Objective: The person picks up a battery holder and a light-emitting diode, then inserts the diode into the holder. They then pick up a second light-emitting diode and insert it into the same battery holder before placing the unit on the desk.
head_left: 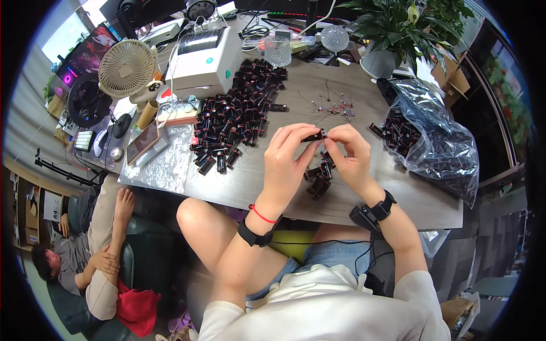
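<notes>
Left hand point(281, 154): fingers point(293, 134) closed in a pinch | right hand point(355, 157): fingers bent, tips near the left ones | forearms point(234, 267): both slanting inward

Between the left hand point(284, 152) and right hand point(352, 154), the held component point(312, 137) is black. Left of both, the component heap point(234, 111) is black flecked with red. The tabletop point(406, 190) beneath the hands is grey-brown, streaked like wood grain. Beyond the left hand, the printer point(195, 75) is white with teal spots; the wrist cord point(263, 215) below is red, the wristband point(254, 235) black.
</notes>
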The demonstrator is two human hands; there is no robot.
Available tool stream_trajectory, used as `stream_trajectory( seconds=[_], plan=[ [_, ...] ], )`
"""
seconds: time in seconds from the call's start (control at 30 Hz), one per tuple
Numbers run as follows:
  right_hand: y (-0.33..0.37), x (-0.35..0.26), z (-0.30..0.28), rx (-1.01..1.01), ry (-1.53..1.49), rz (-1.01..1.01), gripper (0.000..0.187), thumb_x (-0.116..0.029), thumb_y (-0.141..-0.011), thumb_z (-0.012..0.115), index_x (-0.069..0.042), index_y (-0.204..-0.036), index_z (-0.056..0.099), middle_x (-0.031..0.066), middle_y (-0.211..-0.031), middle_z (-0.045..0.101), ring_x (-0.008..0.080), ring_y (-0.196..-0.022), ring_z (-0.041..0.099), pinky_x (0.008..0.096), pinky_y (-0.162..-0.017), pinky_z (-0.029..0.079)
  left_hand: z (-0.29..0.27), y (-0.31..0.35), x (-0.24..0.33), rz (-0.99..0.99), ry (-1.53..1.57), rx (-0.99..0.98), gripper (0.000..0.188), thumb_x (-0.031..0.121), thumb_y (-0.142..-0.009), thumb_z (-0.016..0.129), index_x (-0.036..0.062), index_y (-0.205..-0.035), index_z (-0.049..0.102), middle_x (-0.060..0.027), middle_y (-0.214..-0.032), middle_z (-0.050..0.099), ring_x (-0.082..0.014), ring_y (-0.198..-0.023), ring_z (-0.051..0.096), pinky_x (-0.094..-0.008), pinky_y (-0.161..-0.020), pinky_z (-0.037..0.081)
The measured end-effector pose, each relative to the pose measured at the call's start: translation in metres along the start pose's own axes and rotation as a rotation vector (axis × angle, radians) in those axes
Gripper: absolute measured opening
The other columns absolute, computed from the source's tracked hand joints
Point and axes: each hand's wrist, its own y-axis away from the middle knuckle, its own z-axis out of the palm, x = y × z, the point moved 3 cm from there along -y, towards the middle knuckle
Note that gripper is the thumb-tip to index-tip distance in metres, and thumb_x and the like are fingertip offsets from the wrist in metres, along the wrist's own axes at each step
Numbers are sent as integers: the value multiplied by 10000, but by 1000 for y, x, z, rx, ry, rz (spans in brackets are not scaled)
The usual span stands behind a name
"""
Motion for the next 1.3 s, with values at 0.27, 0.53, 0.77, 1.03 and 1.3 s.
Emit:
stream_trajectory(
  seconds=[0.27, 0.53, 0.77, 1.03, 1.3],
  plan=[
    [3, 5, 3, -12, -348, 350, 314, 94, -841, 637, 15, -1129, 542, 65, -952, 617, 126, -883, 623, 269, -817, 530, -12, -8, 0, 137, -57, -106, 257, -8, -737, 729, 49, -982, 676, -82, -1003, 671, -241, -909, 638, -322, -782, 512],
    [0, 7, 6, -83, -493, 457, 302, 41, -828, 684, 4, -1118, 610, 47, -931, 648, 108, -848, 645, 264, -784, 541, -18, -11, -3, 217, -22, -188, 250, -12, -719, 722, 44, -957, 668, -79, -1004, 666, -255, -916, 630, -345, -792, 501],
    [-3, 3, 3, -84, -180, 250, 254, 17, -810, 698, 2, -1057, 645, 70, -895, 665, 133, -801, 663, 274, -723, 551, -17, -12, 0, 224, -88, -209, 197, -10, -723, 708, 33, -906, 651, -74, -993, 663, -260, -926, 615, -355, -803, 491],
    [-5, 3, 4, -118, -68, 172, 210, -9, -791, 720, 4, -988, 648, 82, -878, 667, 151, -756, 665, 271, -672, 532, -18, -14, -8, 157, -87, -303, 126, 7, -762, 682, 26, -868, 617, -66, -1003, 645, -264, -959, 587, -358, -815, 475],
    [-2, 5, 4, -120, -73, 295, 198, -49, -802, 727, 3, -971, 638, 77, -841, 666, 139, -731, 647, 256, -667, 514, -13, -9, -6, 201, -328, -203, 135, 27, -817, 643, 39, -921, 557, -93, -1078, 605, -283, -958, 577, -358, -823, 453]
  ],
)
